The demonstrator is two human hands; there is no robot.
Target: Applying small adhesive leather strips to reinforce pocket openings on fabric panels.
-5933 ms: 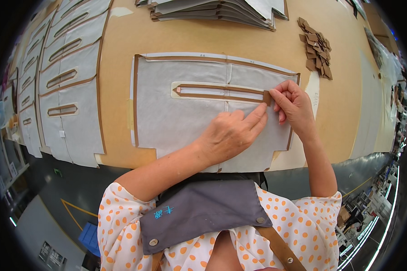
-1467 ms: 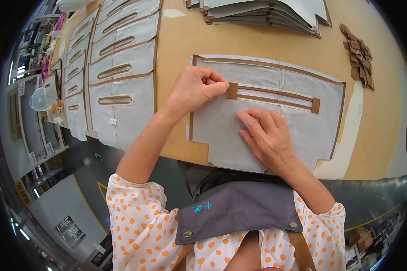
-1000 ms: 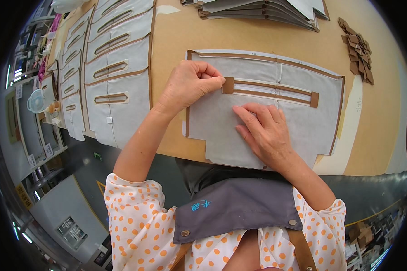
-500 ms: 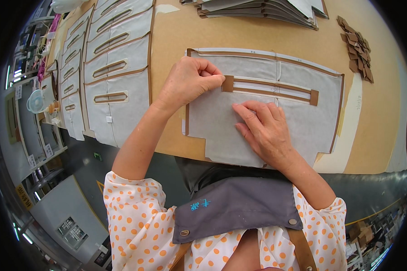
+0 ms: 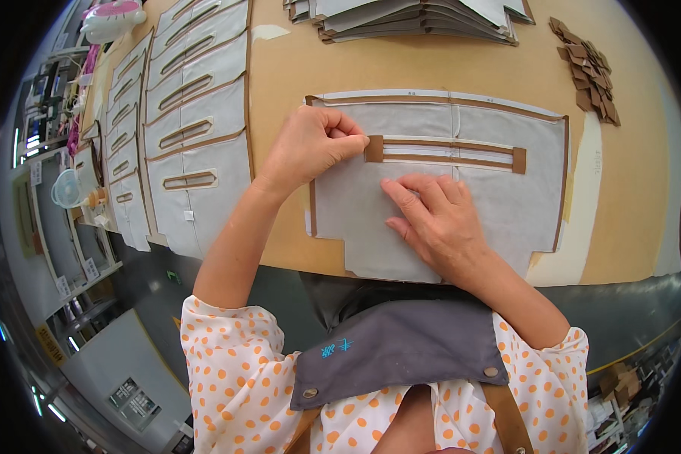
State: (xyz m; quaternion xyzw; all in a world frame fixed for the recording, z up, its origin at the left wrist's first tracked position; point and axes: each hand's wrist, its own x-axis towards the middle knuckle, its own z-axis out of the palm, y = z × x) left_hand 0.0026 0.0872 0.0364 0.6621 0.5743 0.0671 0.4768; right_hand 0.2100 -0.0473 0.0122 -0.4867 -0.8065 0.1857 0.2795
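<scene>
The left hand (image 5: 310, 147) pinches the left brown patch (image 5: 374, 149) of the grey panel (image 5: 507, 200), near on the desk (image 5: 280, 68); the right hand (image 5: 443, 219), half open, lies over it. Blue characters (image 5: 336, 348) mark the apron (image 5: 401, 363); the far stack (image 5: 424, 19) is cut off.

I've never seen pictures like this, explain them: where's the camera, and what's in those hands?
No machine here, just a person wearing a downward-looking fisheye camera on the head, so straight edges curve. On the tan table lies a pale grey panel with a long slot. The left hand appears to pinch a brown tab at the slot's left end; the right hand, holding nothing, is over the panel. Overlapping panels lie left, a stack beyond, loose brown pieces upper right.
</scene>
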